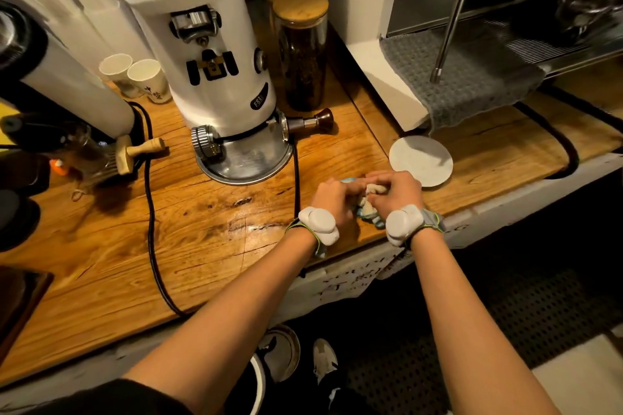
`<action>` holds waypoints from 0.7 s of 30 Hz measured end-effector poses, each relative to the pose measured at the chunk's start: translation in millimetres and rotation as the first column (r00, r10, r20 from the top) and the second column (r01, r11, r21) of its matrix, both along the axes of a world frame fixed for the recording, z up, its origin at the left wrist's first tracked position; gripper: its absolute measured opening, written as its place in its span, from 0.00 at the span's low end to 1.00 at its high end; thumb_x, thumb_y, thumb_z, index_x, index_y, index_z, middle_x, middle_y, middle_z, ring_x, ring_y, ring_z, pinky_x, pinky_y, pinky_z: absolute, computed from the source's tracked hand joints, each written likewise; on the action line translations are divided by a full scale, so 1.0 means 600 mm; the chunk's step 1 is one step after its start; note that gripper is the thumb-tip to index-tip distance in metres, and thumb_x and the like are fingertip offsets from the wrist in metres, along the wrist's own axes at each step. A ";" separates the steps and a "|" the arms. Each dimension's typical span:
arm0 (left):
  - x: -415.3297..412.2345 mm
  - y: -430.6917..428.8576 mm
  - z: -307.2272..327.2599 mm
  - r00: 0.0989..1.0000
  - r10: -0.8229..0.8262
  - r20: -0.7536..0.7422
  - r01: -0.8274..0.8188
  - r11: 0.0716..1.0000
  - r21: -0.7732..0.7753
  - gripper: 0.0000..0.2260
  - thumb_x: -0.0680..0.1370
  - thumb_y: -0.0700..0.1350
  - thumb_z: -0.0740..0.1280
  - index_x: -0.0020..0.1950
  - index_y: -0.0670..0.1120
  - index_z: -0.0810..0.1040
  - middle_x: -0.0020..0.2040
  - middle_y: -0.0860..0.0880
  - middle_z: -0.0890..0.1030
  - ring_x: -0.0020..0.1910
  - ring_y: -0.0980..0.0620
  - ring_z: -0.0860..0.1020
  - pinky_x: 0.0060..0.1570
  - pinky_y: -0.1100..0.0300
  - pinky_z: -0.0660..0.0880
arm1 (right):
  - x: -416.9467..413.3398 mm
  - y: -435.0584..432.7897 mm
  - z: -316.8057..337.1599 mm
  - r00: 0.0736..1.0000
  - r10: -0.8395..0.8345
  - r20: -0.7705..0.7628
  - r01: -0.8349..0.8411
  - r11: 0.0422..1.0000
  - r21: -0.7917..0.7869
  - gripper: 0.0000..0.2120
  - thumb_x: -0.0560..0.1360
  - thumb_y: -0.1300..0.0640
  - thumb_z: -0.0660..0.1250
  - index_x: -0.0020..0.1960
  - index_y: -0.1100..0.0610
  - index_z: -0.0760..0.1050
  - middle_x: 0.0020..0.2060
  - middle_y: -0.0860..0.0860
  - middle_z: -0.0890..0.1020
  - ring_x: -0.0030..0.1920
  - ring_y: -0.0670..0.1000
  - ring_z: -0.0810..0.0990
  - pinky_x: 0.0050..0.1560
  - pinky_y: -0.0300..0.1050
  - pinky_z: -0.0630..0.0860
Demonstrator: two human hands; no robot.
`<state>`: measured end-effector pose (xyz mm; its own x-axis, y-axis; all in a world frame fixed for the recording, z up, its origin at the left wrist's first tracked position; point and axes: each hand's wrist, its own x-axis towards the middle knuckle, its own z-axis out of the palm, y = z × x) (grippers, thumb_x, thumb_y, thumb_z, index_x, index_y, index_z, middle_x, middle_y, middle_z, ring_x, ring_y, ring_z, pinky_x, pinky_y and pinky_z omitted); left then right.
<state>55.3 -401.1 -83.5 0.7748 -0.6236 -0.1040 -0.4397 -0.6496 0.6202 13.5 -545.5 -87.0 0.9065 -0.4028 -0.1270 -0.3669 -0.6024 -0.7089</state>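
My left hand (333,197) and my right hand (396,192) are side by side near the front edge of the wooden counter (141,246). Both grip a bunched cloth (367,207), white and light blue, that lies on the wood between them. Fingers of both hands curl over the cloth and hide most of it. Each wrist wears a white sensor on a strap.
A white saucer (421,160) lies just behind my right hand. The white coffee grinder (215,71) with its metal tray stands behind left, a black cable (151,212) trailing over the counter. A jar of beans (303,54), two paper cups (135,76), the espresso machine with steam wand (451,20) and grey cloth stand further back.
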 end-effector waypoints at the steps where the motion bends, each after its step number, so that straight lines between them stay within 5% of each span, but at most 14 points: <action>1: -0.006 -0.004 0.002 1.000 -0.001 -0.023 0.001 1.000 -0.009 0.17 0.77 0.37 0.65 0.64 0.50 0.80 0.58 0.46 0.84 0.59 0.42 0.80 0.58 0.54 0.76 | -0.008 -0.004 0.000 1.000 -0.006 0.002 0.006 1.000 0.011 0.12 0.66 0.66 0.76 0.48 0.56 0.86 0.51 0.49 0.86 0.53 0.49 0.82 0.59 0.37 0.73; 8: -0.063 -0.047 -0.016 0.997 -0.025 -0.078 0.021 0.998 -0.057 0.17 0.79 0.40 0.63 0.68 0.50 0.77 0.63 0.43 0.80 0.61 0.40 0.74 0.57 0.62 0.67 | -0.077 -0.043 -0.005 0.996 -0.070 0.055 0.066 0.995 0.078 0.16 0.66 0.69 0.75 0.51 0.55 0.85 0.50 0.50 0.85 0.52 0.50 0.82 0.58 0.44 0.78; 12: -0.067 -0.074 -0.013 0.991 -0.068 -0.115 0.061 0.996 -0.066 0.18 0.80 0.39 0.62 0.68 0.51 0.77 0.61 0.43 0.80 0.57 0.40 0.71 0.57 0.55 0.69 | -0.088 -0.049 -0.005 0.982 -0.169 0.081 0.168 0.986 0.019 0.16 0.67 0.69 0.73 0.50 0.53 0.85 0.50 0.49 0.86 0.50 0.46 0.80 0.57 0.37 0.72; 15: -0.067 -0.070 -0.017 0.989 -0.046 -0.143 0.036 0.997 -0.068 0.17 0.80 0.40 0.62 0.68 0.52 0.76 0.60 0.43 0.80 0.57 0.41 0.71 0.55 0.59 0.67 | -0.088 -0.040 0.000 0.980 -0.177 0.089 0.177 0.984 0.010 0.15 0.68 0.69 0.73 0.50 0.54 0.85 0.49 0.50 0.86 0.49 0.45 0.79 0.56 0.35 0.71; 21: -0.067 -0.022 -0.024 0.980 0.016 -0.197 -0.035 0.995 -0.093 0.17 0.79 0.39 0.64 0.65 0.51 0.79 0.63 0.47 0.81 0.66 0.42 0.74 0.68 0.51 0.69 | -0.090 -0.013 0.005 0.997 -0.051 0.050 0.048 0.997 0.057 0.13 0.67 0.68 0.75 0.50 0.56 0.85 0.48 0.50 0.86 0.50 0.49 0.82 0.57 0.44 0.78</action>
<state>15.1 -414.4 -97.8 0.7610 -0.6183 -0.1961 -0.2876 -0.5926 0.7524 -40.4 -553.4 -83.7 0.8913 -0.4412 -0.1046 -0.3580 -0.5432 -0.7594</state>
